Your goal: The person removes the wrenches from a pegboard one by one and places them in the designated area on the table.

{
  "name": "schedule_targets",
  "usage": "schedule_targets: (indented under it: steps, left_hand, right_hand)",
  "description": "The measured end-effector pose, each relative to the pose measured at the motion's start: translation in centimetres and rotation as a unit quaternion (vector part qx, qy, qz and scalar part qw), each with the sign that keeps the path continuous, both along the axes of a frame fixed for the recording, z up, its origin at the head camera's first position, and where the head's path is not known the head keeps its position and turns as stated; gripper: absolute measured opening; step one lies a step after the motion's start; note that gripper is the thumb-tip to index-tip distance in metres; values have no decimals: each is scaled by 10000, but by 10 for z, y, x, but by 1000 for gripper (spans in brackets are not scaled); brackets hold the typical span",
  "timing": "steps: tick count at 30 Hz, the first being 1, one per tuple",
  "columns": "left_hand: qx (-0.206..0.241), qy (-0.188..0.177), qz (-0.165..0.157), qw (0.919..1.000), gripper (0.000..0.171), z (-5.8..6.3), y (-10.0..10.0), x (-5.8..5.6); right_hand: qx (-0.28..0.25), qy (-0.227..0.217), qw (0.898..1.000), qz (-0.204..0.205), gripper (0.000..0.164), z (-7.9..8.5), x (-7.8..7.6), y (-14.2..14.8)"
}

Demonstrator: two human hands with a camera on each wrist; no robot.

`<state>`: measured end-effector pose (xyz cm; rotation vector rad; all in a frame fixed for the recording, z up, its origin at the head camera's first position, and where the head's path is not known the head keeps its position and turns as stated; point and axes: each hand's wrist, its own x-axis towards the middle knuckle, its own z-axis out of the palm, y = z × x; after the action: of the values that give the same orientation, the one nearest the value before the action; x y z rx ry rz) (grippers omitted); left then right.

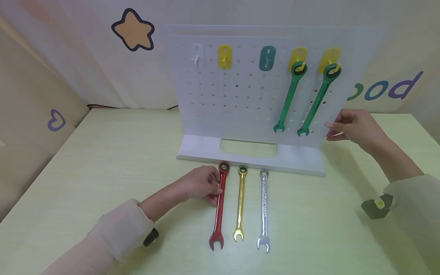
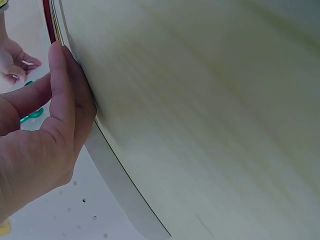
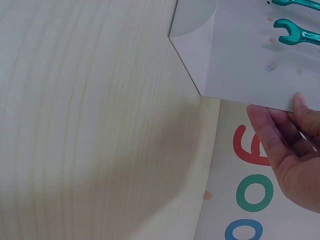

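At the table's middle my left hand (image 1: 203,185) has its thumb and fingers around the upper handle of a red combination wrench (image 1: 220,206), ring end toward the board. In the left wrist view, thumb and fingertips of the left hand (image 2: 55,115) come together at the red wrench (image 2: 48,20). My right hand (image 1: 359,126) pinches the right edge of a white pegboard (image 1: 233,99). The right wrist view shows the thumb of the right hand (image 3: 295,145) at the board's front face, fingers at the edge. Two green wrenches (image 1: 289,99) hang from yellow hooks (image 1: 299,55).
Right of the red wrench lie a gold wrench (image 1: 241,202) and a silver wrench (image 1: 264,210), side by side. White, yellow and teal hooks (image 1: 267,58) on the board bear nothing. The board's white base (image 1: 292,158) stands on the pale wooden table (image 1: 120,152), before a printed curtain (image 1: 86,57).
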<state>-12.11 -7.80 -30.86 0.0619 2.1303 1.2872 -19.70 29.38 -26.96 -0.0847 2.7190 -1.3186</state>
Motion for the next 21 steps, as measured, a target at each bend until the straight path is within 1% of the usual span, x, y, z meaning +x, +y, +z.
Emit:
schedule_targets:
  steps: [7, 13, 21]
  left_hand:
    - [-376, 3, 23, 9993, 21, 3, 2, -1]
    - [-669, 159, -69, 9976, 20, 3, 3, -3]
    - [-992, 315, -71, 9945, 19, 2, 4, -4]
  right_hand:
    - [-17, 24, 10000, -15, 32, 0, 1, -1]
    - [-27, 46, 10000, 6, 33, 0, 0, -1]
    - [-19, 63, 10000, 21, 30, 0, 0, 0]
